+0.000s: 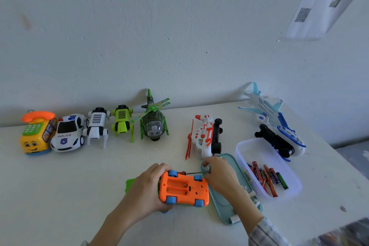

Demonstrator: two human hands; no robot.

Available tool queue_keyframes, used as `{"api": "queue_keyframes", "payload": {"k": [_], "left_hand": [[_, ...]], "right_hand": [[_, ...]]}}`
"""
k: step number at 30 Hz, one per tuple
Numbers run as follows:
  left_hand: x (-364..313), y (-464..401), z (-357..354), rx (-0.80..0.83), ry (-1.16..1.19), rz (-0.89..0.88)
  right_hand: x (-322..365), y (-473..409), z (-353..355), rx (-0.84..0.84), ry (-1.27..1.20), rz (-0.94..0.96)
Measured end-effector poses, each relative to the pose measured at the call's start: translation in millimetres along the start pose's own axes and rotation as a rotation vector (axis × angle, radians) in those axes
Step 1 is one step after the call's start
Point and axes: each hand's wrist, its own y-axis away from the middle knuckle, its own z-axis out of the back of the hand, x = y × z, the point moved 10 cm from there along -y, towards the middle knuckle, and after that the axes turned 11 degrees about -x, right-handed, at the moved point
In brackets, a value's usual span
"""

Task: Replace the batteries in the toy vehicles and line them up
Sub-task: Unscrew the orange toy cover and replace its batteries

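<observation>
White matte tabletop (99,175) is running back to a rough plastered wall (139,26), where five hard-plastic toys are standing in a row, from the yellow phone car (37,136) to the green helicopter (154,124). Two planes and a white helicopter (203,140) are lying unsorted at the right.

Clear rounded tub (267,166) is holding slim loose batteries (267,179); beside it, a teal lid (225,201) is carrying more.

Orange car (184,189) is lying belly-up at front centre, its ribbed bay open and empty, springs showing.

Left hand (147,185) is gripping the car's end. Right hand (219,175) is pinching something small over the lid; what it is I cannot tell.

Judging the next move: seat each cell's flat end against a spring, keeping the car steady.
</observation>
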Motion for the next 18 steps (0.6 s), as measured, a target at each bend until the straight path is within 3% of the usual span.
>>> {"api": "queue_keyframes", "payload": {"k": [18], "left_hand": [[0.3,-2.3,0.0,0.008,-0.001,0.025]], "right_hand": [[9.4,9.5,22.8,-0.11,-0.051,0.004]]}}
